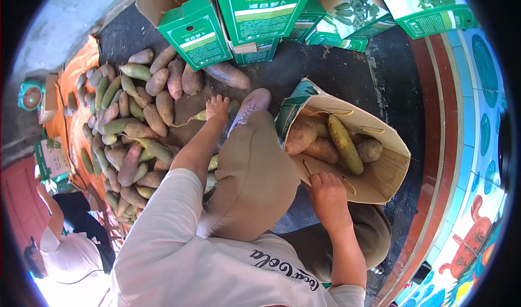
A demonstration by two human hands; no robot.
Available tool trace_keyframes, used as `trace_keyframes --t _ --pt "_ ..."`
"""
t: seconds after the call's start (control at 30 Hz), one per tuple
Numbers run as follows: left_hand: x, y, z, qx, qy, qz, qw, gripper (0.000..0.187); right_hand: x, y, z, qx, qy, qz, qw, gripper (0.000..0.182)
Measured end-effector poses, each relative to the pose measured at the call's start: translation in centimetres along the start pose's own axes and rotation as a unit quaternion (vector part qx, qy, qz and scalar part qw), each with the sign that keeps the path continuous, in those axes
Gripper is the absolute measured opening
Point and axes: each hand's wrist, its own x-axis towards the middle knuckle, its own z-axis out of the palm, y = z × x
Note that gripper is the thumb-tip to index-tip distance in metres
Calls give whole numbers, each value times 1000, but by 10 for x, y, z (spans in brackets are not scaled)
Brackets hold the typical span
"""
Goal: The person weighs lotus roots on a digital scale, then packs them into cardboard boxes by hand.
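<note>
Dark ground outdoors, green cartons stacked at the far edge, sweet potato pile spread over an orange sheet. Left hand reaches down into the pile, fingers spread on a tuber. Right hand grips the near rim of an open cardboard box holding several sweet potatoes, fingers curled over the edge. Another person crouches lower left.

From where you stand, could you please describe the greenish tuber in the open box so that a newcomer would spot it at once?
Start at the open cardboard box lying on the dark ground, whose rim the right hand grips. Inside it lies a small heap of sweet potatoes. The one you want is the long greenish-yellow tuber lying slantwise across the heap; the others around it are reddish-brown and stubbier.
</note>
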Motion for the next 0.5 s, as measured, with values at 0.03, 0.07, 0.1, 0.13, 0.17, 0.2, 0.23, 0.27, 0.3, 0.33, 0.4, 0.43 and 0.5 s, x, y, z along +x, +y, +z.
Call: trace_keyframes --t 0.03,0.07,0.1,0.13,0.17,0.2,0.23,0.27,0.3,0.33,0.4,0.43,0.5 --pt "5 1 12 -24 -7 -8 1000 38 -1 1 2 -4 2 0 1000 19" --pt "9 0 22 -46 -14 -14 999 37 -1 1 3 -11 12 -9 1000 15" --pt "6 -2 20 -47 -16 -12 999 37 -2 1 3 -18 23 -16 999 10" --pt "-1 -4 16 -48 -18 -8 999 38 -2 1 3 -25 34 -22 999 7" --pt "-7 -6 11 -49 -18 -3 999 38 -3 1 2 -22 41 -21 999 7" --pt "-10 -10 6 -77 -54 -17 995 48 -3 0 2 -19 50 -20 998 8" --pt "-15 -16 5 -110 -45 -21 993 53 -3 0 2 -15 60 -19 998 8" --pt "-23 -22 5 -144 -37 -25 989 57 -5 2 5 -35 56 -24 998 8" --pt "-32 -28 4 -177 -29 -28 983 62 -6 1 5 -44 57 -22 997 8" --pt "-43 -32 -4 -195 -16 -30 980 66 -6 -1 4 -53 58 -20 997 8" --pt "-63 -41 -22 -232 7 -33 972 74 -8 -1 4 -63 60 -15 996 9" --pt "-67 -46 -29 -267 59 -16 962 74 -9 -1 6 -64 61 -13 996 9" --pt "-73 -60 -45 -337 160 18 928 73 -10 -1 11 -72 61 -9 996 10"
